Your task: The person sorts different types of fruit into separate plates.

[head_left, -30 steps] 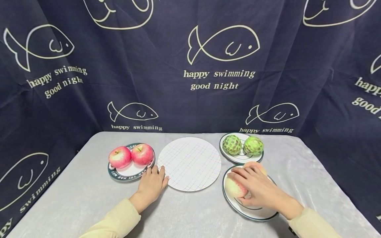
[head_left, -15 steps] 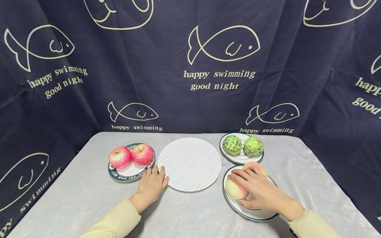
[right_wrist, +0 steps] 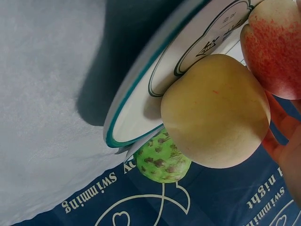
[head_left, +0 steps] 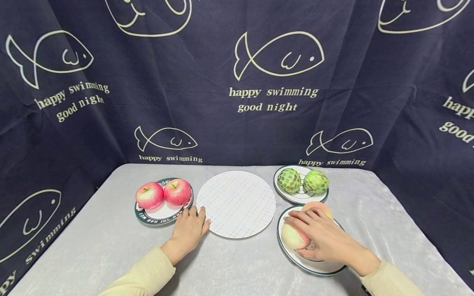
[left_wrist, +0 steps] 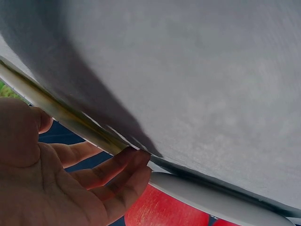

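My right hand [head_left: 327, 238] grips a peach [head_left: 292, 236] low over a white plate with a green rim [head_left: 319, 273]. In the right wrist view this peach [right_wrist: 277, 52] shows red speckles, with fingers around its lower side. A second, paler peach [right_wrist: 216, 113] sits on the same plate, partly behind the hand in the head view. My left hand [head_left: 188, 230] rests with relaxed fingers between the apple plate [head_left: 157, 222] and a round white board with grid lines [head_left: 237, 205]. The left wrist view shows its fingertips [left_wrist: 141, 157] right at the edges of both, holding nothing.
Two red apples [head_left: 149, 195] lie on the dark-rimmed plate at the left. At the back right, another plate [head_left: 296, 200] bears two green bumpy fruits [head_left: 289, 180]. A dark blue curtain with fish drawings [head_left: 274, 123] stands behind the grey-covered table [head_left: 244, 267].
The gripped peach has shifted very slightly to the right under my right hand. My left hand has stayed in place.
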`<state>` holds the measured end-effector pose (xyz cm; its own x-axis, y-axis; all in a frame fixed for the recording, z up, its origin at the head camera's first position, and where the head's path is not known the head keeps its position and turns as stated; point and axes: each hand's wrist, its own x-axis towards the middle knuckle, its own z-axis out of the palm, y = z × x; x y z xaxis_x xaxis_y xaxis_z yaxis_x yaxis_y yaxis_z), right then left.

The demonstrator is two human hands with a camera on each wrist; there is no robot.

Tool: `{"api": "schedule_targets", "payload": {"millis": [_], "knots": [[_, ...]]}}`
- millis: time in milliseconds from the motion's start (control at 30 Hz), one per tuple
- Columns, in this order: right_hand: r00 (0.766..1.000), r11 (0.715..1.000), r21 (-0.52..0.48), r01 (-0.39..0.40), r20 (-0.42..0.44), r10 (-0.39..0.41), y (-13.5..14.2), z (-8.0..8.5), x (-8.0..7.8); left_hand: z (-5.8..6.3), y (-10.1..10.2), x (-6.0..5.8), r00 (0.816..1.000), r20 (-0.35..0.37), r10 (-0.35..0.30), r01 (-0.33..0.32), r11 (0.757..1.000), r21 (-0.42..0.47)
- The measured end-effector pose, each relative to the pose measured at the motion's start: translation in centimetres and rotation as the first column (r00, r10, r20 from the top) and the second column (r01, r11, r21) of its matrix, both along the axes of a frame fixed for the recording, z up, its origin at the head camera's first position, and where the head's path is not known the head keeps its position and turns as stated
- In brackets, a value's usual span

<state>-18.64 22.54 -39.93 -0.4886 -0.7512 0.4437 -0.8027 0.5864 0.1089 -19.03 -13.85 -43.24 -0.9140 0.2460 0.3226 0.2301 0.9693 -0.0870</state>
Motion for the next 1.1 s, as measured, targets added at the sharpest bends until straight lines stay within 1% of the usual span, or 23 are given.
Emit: {"api": "schedule_targets", "payload": {"millis": [133, 333, 433, 533, 600, 833, 967, 1100], "knots": [[1.0, 1.0, -0.01, -0.013, -0.017, 0.013, 0.0, 0.0, 0.0, 0.1, 0.0, 0.0, 1.0, 0.008, 0.004, -0.004, 1.0, -0.006], [1.0, 1.0, -0.016, -0.025, -0.014, 0.025, 0.0, 0.1, -0.1, 0.0, 0.0, -0.2, 0.999, 0.036, 0.013, -0.012, 1.0, -0.007], [0.999, 0.998, -0.036, -0.043, -0.008, 0.043, 0.1, 0.2, -0.2, -0.1, -0.1, -0.2, 0.999, 0.038, 0.012, -0.012, 1.0, -0.003], [0.998, 0.995, -0.07, -0.066, -0.024, 0.064, 0.1, 0.3, -0.3, -0.1, -0.1, -0.3, 0.999, 0.04, 0.008, -0.008, 1.0, 0.0], [0.997, 0.994, -0.082, -0.068, -0.037, 0.065, 0.1, 0.5, -0.4, 0.0, -0.2, -0.3, 0.999, 0.045, 0.005, -0.006, 1.0, 0.006], [1.0, 0.998, -0.065, 0.005, -0.019, -0.006, 0.3, 1.4, -0.6, 0.4, -0.4, -0.3, 0.997, 0.076, -0.007, 0.006, 1.0, 0.021], [0.998, 0.994, -0.103, 0.039, -0.041, -0.043, 1.0, 2.1, -0.9, 0.9, -0.6, -0.1, 0.996, 0.087, -0.024, 0.019, 0.998, 0.057], [0.991, 0.982, -0.143, 0.121, -0.035, -0.127, 2.2, 2.7, -1.1, 1.4, -1.0, 0.0, 0.997, 0.062, -0.041, 0.034, 0.994, 0.102]]}}
